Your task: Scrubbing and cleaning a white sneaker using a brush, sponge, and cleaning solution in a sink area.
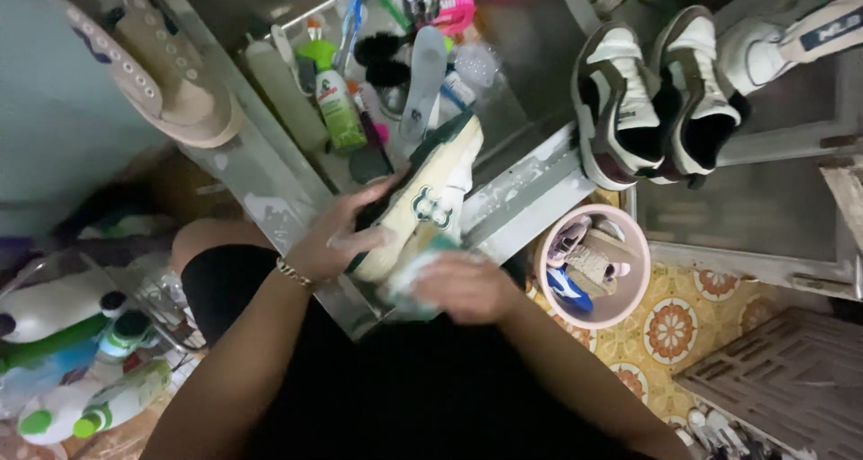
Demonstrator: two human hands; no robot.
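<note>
A cream and dark green sneaker (pixel 431 186) lies on its side in the metal sink (pixel 530 195), sole toward me. My left hand (pixel 346 231) grips its upper side, fingers over the opening. My right hand (pixel 463 285) presses a blurred pale green sponge or cloth (pixel 409 276) against the sneaker's heel end. A gold bracelet sits on my left wrist.
A loose insole (pixel 422 82), brushes (pixel 454 15) and a green bottle (pixel 337 105) lie at the sink's back. A pair of sneakers (pixel 652 100) rests on the right ledge. A pink bucket (pixel 593 267) holds small shoes. Cleaning bottles (pixel 90 406) stand at left.
</note>
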